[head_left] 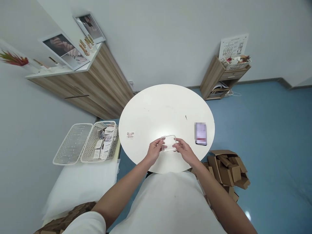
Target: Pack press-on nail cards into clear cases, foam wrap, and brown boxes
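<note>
A small clear plastic case (169, 142) rests over the near part of the round white table (156, 110). My left hand (154, 150) grips its left edge with curled fingers. My right hand (183, 149) pinches its right edge. A small sheet of press-on nails (130, 135) lies on the table to the left of my hands. To the right of my right hand a phone (201, 133) lies flat.
Two white mesh baskets (85, 142) sit on a bed at the left, one holding small packets. Folded cardboard boxes (227, 169) are piled on the blue floor at the right. A wooden cabinet (97, 84) and a small side table (220, 78) stand by the wall.
</note>
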